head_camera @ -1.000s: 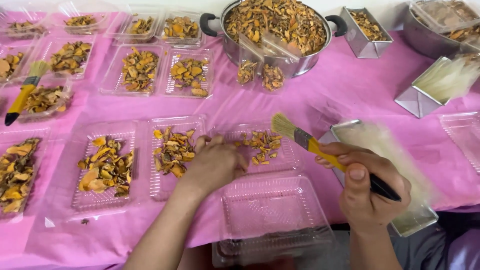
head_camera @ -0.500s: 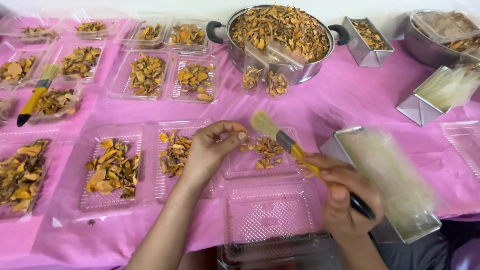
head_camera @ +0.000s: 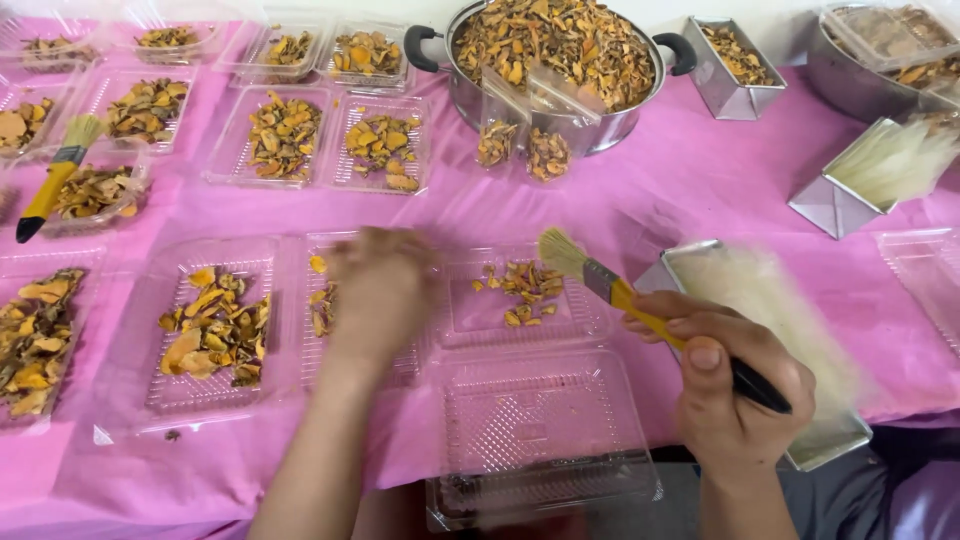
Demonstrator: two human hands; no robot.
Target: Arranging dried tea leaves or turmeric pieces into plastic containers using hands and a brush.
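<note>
Many clear plastic trays [head_camera: 215,330] of yellow-orange slices cover the pink-clothed surface [head_camera: 700,190]. The right hand [head_camera: 735,385] grips a yellow-handled brush [head_camera: 620,290] over one tray. The left hand [head_camera: 380,290] is blurred; its grip cannot be told.

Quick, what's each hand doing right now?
Left hand: blurred over a clear tray of orange pieces; grip cannot be told.
Right hand: closed around a yellow-handled brush.

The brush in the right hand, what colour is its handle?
Yellow, turning black at the gripped end, on the brush in the right hand; head view.
</note>
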